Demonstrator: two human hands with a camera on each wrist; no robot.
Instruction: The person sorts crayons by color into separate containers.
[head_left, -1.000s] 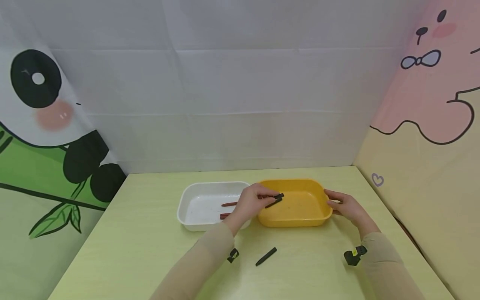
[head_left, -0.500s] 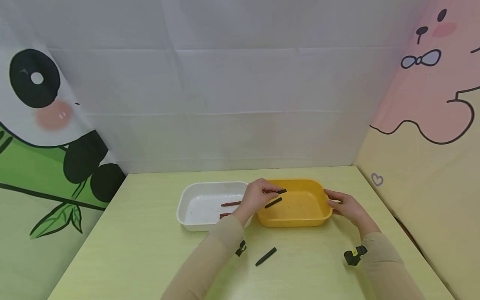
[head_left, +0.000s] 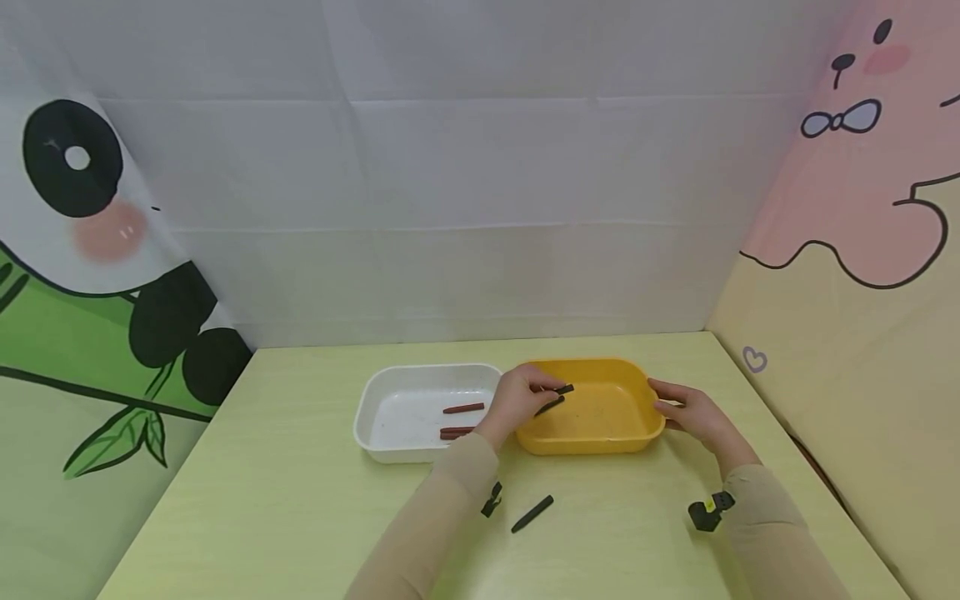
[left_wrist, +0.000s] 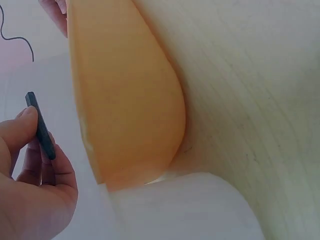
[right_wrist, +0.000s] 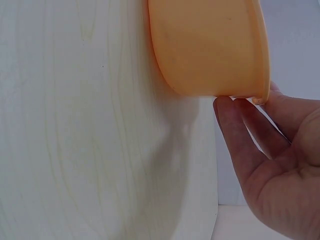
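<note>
My left hand pinches a black crayon between thumb and fingers, over the left end of a yellow tray. Below those fingertips a second black crayon lies in the tray, partly covered by the hand. At the tray's right end my right hand grips the rim. In the right wrist view its thumb goes over the rim, and the fingertips press on the outer wall. Another black crayon lies on the table in front of the yellow tray.
A white tray stands directly left of the yellow one. Inside it lie several red-brown crayons, some partly behind my left wrist. The pale wooden table meets a white cloth wall at the back and printed side walls.
My left hand and forearm have shifted slightly right with the crayon, baring more of the red-brown crayons. The right hand has stayed on the yellow tray.
</note>
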